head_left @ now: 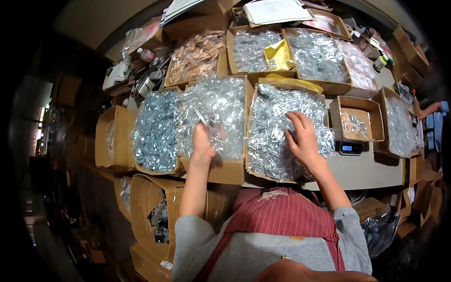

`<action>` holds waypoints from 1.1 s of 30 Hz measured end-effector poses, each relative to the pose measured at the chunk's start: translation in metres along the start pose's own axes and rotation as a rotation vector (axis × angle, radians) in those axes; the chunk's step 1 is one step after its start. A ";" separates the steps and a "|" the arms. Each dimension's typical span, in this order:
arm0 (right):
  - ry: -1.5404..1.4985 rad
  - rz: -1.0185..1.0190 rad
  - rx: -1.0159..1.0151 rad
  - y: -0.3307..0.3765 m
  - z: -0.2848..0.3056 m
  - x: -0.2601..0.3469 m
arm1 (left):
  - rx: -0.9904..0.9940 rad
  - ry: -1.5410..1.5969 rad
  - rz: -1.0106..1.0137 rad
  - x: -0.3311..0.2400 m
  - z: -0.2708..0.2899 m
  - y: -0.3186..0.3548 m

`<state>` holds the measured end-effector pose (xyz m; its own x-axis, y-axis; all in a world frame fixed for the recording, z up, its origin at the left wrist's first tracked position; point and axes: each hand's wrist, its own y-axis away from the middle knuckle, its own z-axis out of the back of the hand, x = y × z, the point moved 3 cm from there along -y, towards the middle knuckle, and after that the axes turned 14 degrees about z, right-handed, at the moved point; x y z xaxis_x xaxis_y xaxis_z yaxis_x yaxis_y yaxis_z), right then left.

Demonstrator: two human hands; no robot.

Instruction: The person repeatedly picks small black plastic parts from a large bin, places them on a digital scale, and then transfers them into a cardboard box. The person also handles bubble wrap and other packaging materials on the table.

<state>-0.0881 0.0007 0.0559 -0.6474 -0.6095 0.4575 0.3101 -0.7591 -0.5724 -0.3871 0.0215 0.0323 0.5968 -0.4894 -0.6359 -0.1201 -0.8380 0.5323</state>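
My left hand [202, 143] reaches into a cardboard box of small clear plastic packets [213, 101]. Its thumb shows at the near side, but the other fingers are blurred and partly covered by the clear plastic, so its grip cannot be made out. To the right, my right hand [303, 138] rests over a box heaped with small shiny metal pieces [272, 155], slim and rod-like. Those fingers are bent and spread apart, with the tips at the heap and nothing visible held. Left of the packets, another box holds bluish-silver metal parts [157, 129].
Behind stand boxes of copper-coloured pieces [196, 56] and bagged silver parts [317, 54], one with a yellow sheet [279, 55]. On the right are a small open carton [357, 117], a digital device with a lit display [351, 148] and another person's hand [428, 110].
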 end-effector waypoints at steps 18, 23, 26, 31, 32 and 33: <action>-1.180 -0.740 -0.412 0.033 0.060 -0.026 | -0.148 -0.173 -0.461 -0.014 -0.078 0.009; -1.070 -0.808 -0.469 0.043 0.058 -0.035 | -0.367 -0.221 -0.640 -0.043 -0.015 0.021; -1.099 -0.707 -0.355 0.026 0.046 -0.017 | -0.320 -0.110 -0.567 -0.037 -0.005 0.028; -1.566 -0.673 0.093 0.004 -0.006 0.034 | 0.005 -0.036 -0.458 0.017 -0.076 0.054; -1.776 -0.777 0.180 0.008 -0.020 0.047 | 0.070 -0.044 -0.465 0.029 -0.098 0.059; -1.932 -0.903 0.267 0.011 -0.030 0.057 | -0.033 -0.054 -0.527 0.040 -0.110 0.062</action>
<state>-0.1423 -0.0355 0.0556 0.6440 0.5631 0.5179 0.5811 -0.8004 0.1476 -0.2833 -0.0240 0.1014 0.5273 -0.0164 -0.8495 0.2104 -0.9661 0.1493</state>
